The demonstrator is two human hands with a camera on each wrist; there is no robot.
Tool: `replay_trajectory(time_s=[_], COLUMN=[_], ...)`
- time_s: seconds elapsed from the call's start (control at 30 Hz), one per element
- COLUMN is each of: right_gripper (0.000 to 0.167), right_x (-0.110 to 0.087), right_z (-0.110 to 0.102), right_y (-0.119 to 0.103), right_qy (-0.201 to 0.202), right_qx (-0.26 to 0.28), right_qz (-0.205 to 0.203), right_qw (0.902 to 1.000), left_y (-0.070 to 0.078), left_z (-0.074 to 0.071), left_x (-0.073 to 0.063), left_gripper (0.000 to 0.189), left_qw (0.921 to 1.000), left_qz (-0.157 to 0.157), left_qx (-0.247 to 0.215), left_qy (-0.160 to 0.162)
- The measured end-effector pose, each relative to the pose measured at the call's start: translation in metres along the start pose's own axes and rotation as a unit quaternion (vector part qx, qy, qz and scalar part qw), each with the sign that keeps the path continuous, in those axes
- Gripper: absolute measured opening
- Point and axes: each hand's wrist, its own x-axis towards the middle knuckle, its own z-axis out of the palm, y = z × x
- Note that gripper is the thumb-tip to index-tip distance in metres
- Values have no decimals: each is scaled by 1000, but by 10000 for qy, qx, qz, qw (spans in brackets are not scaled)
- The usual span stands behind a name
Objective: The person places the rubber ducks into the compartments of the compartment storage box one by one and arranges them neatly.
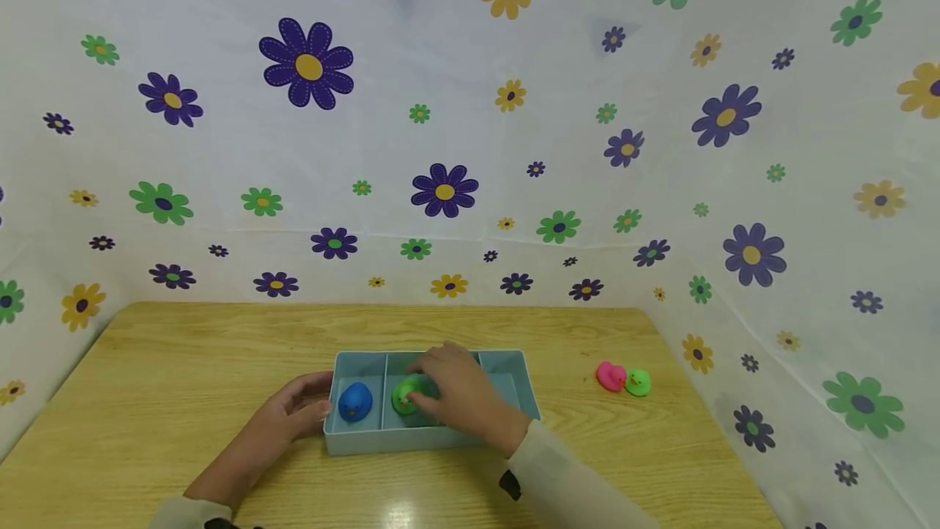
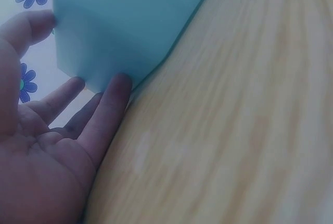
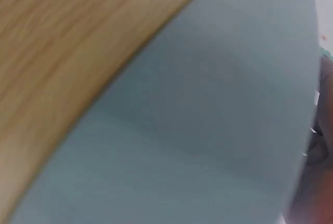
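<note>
A light blue divided tray [image 1: 429, 439] stands on the wooden table. In its left compartment sits a blue rubber duck [image 1: 356, 402]. A green rubber duck [image 1: 403, 397] is in the middle compartment, partly covered by my right hand [image 1: 466, 390]. That hand reaches over the tray's front wall, its thumb and fingers around the duck. My left hand [image 1: 294, 408] is at the tray's left end, and the left wrist view shows its extended fingers [image 2: 106, 117] touching the end wall [image 2: 119, 31]. Only the tray wall [image 3: 197, 109] and a blurred bit of hand show in the right wrist view.
To the right of the tray, a pink rubber duck [image 1: 611, 376] and a light green rubber duck [image 1: 638, 382] stand side by side on the table [image 1: 220, 341]. Flower-patterned cloth [image 1: 441, 129] rises behind the table and along its sides.
</note>
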Motion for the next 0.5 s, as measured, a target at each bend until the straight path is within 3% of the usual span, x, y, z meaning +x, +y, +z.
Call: replay_trajectory(time_s=[0.17, 0.4, 0.5], right_gripper=[31, 30, 30], right_x=[-18, -49, -69], right_z=[-22, -47, -52], right_y=[25, 75, 101], right_qy=[347, 506, 666], right_qx=[176, 245, 161], right_qz=[137, 1039, 1229], right_qw=[9992, 9930, 9901], left_y=[1, 2, 1], left_z=[0, 0, 1], left_x=[0, -1, 0], left_gripper=[64, 64, 63], left_qw=[9999, 9999, 9999], left_qz=[-69, -109, -97], left_qx=[43, 50, 54], left_qy=[74, 119, 113])
